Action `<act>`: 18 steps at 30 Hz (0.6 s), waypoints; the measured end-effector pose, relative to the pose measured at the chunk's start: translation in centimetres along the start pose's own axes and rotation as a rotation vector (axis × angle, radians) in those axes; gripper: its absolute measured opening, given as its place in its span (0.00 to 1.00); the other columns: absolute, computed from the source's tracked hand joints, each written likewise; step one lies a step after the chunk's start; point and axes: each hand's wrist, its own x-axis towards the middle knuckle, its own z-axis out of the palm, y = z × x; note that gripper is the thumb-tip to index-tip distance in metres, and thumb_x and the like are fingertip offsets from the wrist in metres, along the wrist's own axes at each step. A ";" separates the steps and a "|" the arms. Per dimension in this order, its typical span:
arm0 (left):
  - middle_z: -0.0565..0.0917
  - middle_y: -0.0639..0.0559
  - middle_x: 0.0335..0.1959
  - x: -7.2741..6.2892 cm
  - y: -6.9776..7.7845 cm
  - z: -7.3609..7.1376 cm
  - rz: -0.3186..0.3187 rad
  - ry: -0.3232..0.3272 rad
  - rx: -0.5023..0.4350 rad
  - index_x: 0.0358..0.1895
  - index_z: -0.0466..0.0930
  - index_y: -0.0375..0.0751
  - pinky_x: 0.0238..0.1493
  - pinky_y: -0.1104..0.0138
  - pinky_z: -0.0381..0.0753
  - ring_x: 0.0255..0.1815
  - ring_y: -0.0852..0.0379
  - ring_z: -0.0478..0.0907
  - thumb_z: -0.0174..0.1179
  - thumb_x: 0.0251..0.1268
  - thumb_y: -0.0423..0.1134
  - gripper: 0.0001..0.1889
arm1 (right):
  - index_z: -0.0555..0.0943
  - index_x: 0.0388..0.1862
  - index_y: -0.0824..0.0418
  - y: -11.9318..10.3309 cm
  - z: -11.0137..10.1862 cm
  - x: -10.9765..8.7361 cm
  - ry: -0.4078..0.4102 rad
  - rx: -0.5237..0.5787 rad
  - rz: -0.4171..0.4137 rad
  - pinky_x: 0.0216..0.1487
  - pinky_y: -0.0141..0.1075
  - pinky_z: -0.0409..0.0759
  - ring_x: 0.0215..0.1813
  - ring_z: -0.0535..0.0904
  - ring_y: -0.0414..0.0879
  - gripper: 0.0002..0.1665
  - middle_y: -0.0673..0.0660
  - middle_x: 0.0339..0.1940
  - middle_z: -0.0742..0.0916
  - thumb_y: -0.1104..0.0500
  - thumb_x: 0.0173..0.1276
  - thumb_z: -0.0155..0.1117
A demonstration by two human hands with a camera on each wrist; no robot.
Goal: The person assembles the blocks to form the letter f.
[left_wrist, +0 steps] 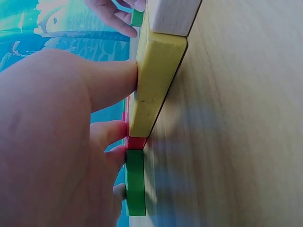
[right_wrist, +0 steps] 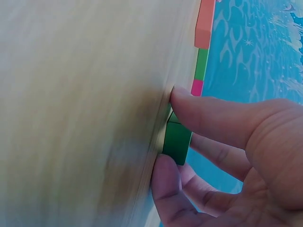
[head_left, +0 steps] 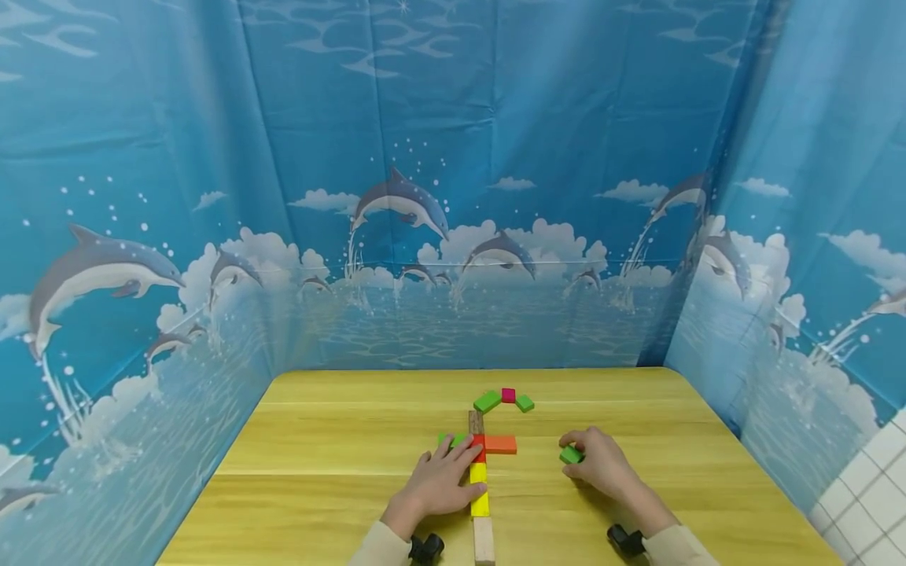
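Observation:
My left hand (head_left: 442, 481) rests with spread fingers along a line of blocks. Its fingertips lie on a red block (head_left: 479, 455) and a green block (head_left: 458, 440), and the thumb touches a yellow block (left_wrist: 156, 80). An orange block (head_left: 501, 445) extends right from the red one. Above it sits a dark brown block (head_left: 476, 422); a pale wooden block (head_left: 484, 542) lies at the near end. Off to the right, my right hand (head_left: 600, 464) pinches a small green block (right_wrist: 177, 143) between thumb and fingers, low at the tabletop. The thumb hides part of it.
Farther back on the wooden table (head_left: 318, 440) curve a green block (head_left: 487, 402), a magenta block (head_left: 508, 395) and a smaller green block (head_left: 524, 403). A blue dolphin-print curtain (head_left: 453, 330) hangs behind the far edge and along both sides.

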 end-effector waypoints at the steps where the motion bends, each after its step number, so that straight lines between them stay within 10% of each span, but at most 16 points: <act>1: 0.53 0.57 0.82 0.0 0.0 0.0 -0.001 -0.002 -0.003 0.81 0.56 0.58 0.69 0.34 0.53 0.81 0.44 0.45 0.49 0.74 0.64 0.37 | 0.86 0.51 0.59 0.0 0.0 0.0 -0.001 0.003 -0.003 0.38 0.43 0.79 0.40 0.78 0.48 0.24 0.55 0.40 0.80 0.63 0.53 0.82; 18: 0.52 0.57 0.82 0.0 0.0 0.0 0.015 0.003 0.006 0.81 0.55 0.57 0.69 0.34 0.55 0.81 0.42 0.46 0.48 0.74 0.65 0.37 | 0.86 0.51 0.58 0.3 0.0 -0.3 0.002 0.014 -0.015 0.36 0.41 0.78 0.36 0.76 0.45 0.23 0.52 0.36 0.81 0.63 0.54 0.81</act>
